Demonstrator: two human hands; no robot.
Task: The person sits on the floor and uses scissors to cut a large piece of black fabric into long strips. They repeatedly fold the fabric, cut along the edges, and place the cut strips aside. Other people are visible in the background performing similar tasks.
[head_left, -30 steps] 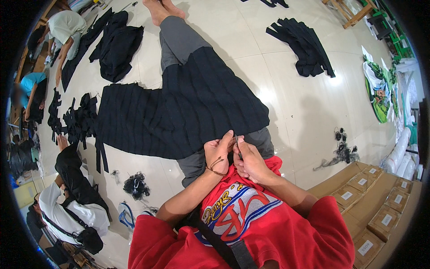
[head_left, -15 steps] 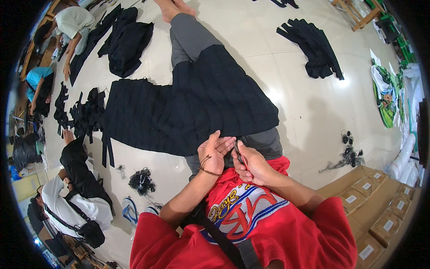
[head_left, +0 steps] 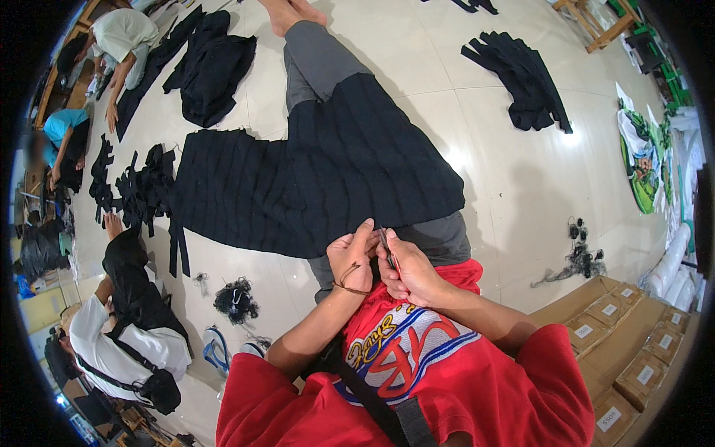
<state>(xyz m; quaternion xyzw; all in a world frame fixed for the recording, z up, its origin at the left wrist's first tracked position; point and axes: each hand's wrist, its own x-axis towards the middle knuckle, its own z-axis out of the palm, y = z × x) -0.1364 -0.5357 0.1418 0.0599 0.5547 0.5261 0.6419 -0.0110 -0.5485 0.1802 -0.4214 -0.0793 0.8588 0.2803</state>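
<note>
A wide black cloth (head_left: 313, 179) with faint stripes lies over my grey-trousered legs and spreads left onto the floor. At its near edge, my left hand (head_left: 351, 259) has its fingers curled in, the thumb pointing up against the cloth. What those fingers pinch is hidden. My right hand (head_left: 411, 272) is closed around small metal thread snips (head_left: 389, 249) with a bit of red on them. Their tips point up beside the left fingertips, close to the cloth's edge.
Black cloth strips (head_left: 145, 186) and a black cloth pile (head_left: 212, 71) lie left; more strips (head_left: 521, 82) lie right. Thread tangles (head_left: 237, 300) dot the floor. Blue slippers (head_left: 216, 349) and a carton of small boxes (head_left: 588, 328) are near me. Several people sit at left, one in white (head_left: 149, 346).
My left hand has turned from an open palm to curled fingers. The right hand has shifted slightly left with the snips, closer to it. The person at lower left has moved slightly.
</note>
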